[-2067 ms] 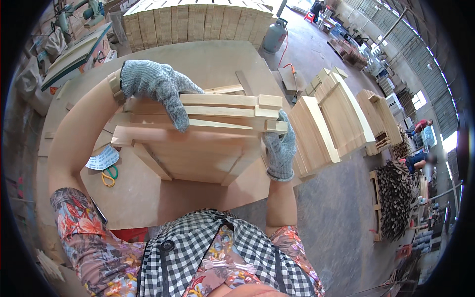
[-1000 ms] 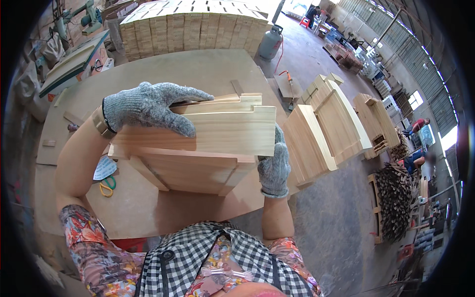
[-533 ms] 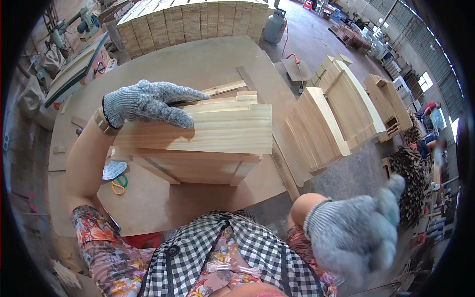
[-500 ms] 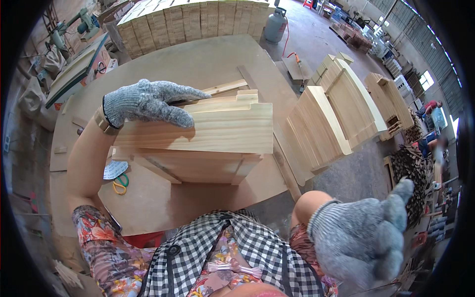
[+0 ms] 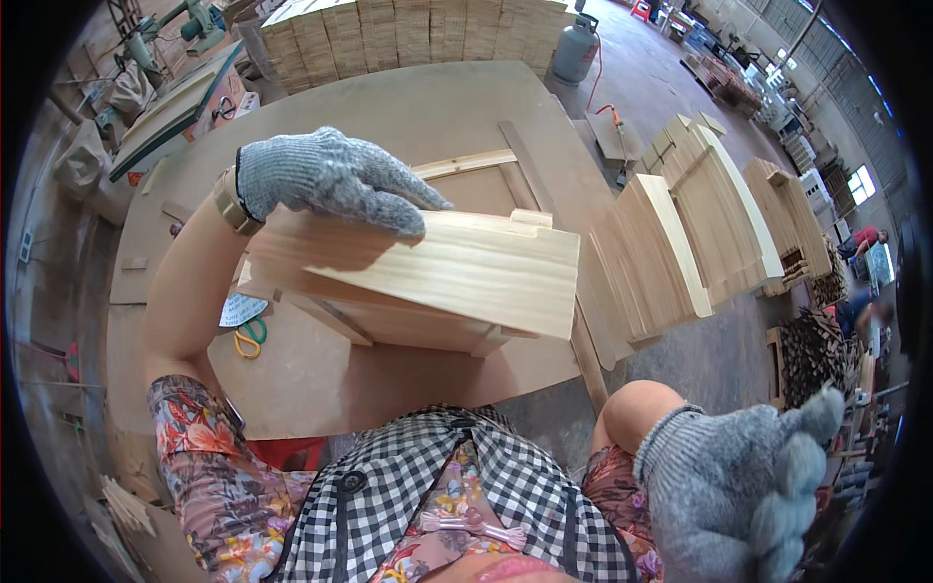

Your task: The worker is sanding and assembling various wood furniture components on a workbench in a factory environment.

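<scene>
My left hand (image 5: 335, 182), in a grey knitted glove, grips the upper edge of a pale wooden board (image 5: 466, 267), thumb along the near face and fingers over the far side. The board tilts, its right end hanging lower. Beneath it, more wooden pieces (image 5: 408, 323) rest on the brown table (image 5: 428, 384); the hand and board partly hide them. At the lower right, clear of the wood, my right hand (image 5: 734, 496) wears the same kind of glove. It holds nothing, with the thumb apart and the fingers a little bent.
Several curved boards (image 5: 685, 219) stand stacked to the right. Green and yellow scissors (image 5: 251, 338) lie beside a paper fan (image 5: 243, 306). A wooden frame piece (image 5: 466, 163) lies behind the board. Farther off are stacked wood blocks (image 5: 418, 44) and a grey gas cylinder (image 5: 575, 51).
The board in my left hand has tipped, its right end dropping and its face turning. My right hand has shifted slightly right and down. The whole view has swung a little.
</scene>
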### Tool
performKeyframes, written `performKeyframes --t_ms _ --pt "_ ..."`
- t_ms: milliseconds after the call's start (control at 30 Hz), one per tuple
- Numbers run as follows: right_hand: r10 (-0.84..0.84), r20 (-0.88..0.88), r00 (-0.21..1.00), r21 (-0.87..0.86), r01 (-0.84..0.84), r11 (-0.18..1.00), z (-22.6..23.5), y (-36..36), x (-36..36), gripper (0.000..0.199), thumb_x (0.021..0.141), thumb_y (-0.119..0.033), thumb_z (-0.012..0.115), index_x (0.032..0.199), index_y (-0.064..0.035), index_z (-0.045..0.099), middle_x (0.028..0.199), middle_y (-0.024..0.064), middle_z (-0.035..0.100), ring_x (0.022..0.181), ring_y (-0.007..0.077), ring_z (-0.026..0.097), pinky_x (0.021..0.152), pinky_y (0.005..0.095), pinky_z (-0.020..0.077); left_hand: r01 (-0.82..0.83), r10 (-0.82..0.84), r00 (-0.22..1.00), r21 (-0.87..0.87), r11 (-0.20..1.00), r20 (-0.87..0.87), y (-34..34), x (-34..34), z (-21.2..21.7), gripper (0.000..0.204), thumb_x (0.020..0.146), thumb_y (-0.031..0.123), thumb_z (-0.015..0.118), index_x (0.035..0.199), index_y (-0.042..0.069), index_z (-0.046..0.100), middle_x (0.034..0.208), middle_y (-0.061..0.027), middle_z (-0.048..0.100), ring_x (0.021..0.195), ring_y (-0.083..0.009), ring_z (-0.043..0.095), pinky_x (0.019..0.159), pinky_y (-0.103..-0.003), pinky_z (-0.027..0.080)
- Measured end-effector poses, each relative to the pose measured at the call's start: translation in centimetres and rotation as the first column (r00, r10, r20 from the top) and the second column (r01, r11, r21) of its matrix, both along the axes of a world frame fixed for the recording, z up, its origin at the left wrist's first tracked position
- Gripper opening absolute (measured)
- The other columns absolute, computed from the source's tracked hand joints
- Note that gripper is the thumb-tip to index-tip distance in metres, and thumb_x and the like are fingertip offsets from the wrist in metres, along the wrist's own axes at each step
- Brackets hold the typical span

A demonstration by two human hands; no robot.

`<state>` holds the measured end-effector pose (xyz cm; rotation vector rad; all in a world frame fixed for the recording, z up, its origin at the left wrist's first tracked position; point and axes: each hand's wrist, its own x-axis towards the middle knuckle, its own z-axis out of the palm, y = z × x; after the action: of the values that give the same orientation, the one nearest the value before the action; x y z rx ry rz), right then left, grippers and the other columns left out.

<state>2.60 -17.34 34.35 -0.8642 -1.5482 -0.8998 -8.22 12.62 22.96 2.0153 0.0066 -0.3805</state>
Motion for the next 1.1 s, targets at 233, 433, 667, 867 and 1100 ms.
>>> performKeyframes --t_ms 233,433,667,867,1100 --pt "-0.326 -0.304 0.895 -0.591 0.091 0.801 -4.5 3.2 2.6 0.037 0.092 -0.026 0.045 0.102 0.0082 0.056 0.099 0.0193 0.062 0.094 0.0294 0.060 0.089 0.0415 0.0462 -0.043 0.048 0.999 0.213 0.976 -0.016 -0.2 -0.2 -0.4 0.043 0.086 0.040 0.055 0.119 0.012 0.057 0.115 -0.0128 0.059 0.106 -0.0277 0.055 0.090 -0.035 0.042" --pt "-0.388 -0.625 0.678 -0.691 -0.248 0.679 -8.3 3.9 5.3 0.029 0.088 -0.014 0.056 0.109 0.0050 0.056 0.108 0.0144 0.060 0.104 0.0219 0.056 0.092 0.0327 0.0425 -0.102 0.098 0.995 0.152 0.983 0.033 -0.6 -0.8 -0.4 0.045 0.086 0.039 0.056 0.121 0.010 0.055 0.111 -0.0141 0.060 0.104 -0.0275 0.057 0.090 -0.034 0.043" --pt "-0.319 -0.606 0.729 -0.731 -0.352 0.585 -9.7 4.6 6.4 0.033 0.088 -0.015 0.055 0.114 0.0046 0.053 0.113 0.0139 0.058 0.110 0.0217 0.052 0.096 0.0334 0.0388 -0.339 0.334 0.873 -0.050 0.939 0.357 0.6 -3.6 -1.5 0.043 0.086 0.036 0.057 0.120 0.010 0.056 0.113 -0.0107 0.059 0.106 -0.0238 0.054 0.093 -0.035 0.043" --pt "-0.377 -0.433 0.819 -0.831 -0.201 0.518 -6.4 1.5 8.1 0.047 0.094 -0.032 0.040 0.116 0.0080 0.050 0.119 0.0191 0.053 0.111 0.0262 0.050 0.098 0.0370 0.0363 -0.444 0.842 0.187 -0.720 0.533 0.507 3.3 -11.5 -3.2 0.045 0.089 0.020 0.052 0.126 -0.004 0.043 0.117 -0.0160 0.055 0.107 -0.0223 0.054 0.092 -0.030 0.044" --pt "-0.459 -0.613 0.643 -0.648 -0.077 0.758 -6.7 -3.3 10.4 0.051 0.098 -0.031 0.021 0.118 0.0082 0.047 0.115 0.0233 0.054 0.109 0.0315 0.053 0.095 0.0413 0.0416 -0.739 0.875 0.428 0.645 0.194 0.226 -4.5 -22.7 -22.3 0.041 0.075 0.031 0.060 0.110 0.008 0.058 0.103 -0.0130 0.061 0.096 -0.0295 0.057 0.081 -0.039 0.046"
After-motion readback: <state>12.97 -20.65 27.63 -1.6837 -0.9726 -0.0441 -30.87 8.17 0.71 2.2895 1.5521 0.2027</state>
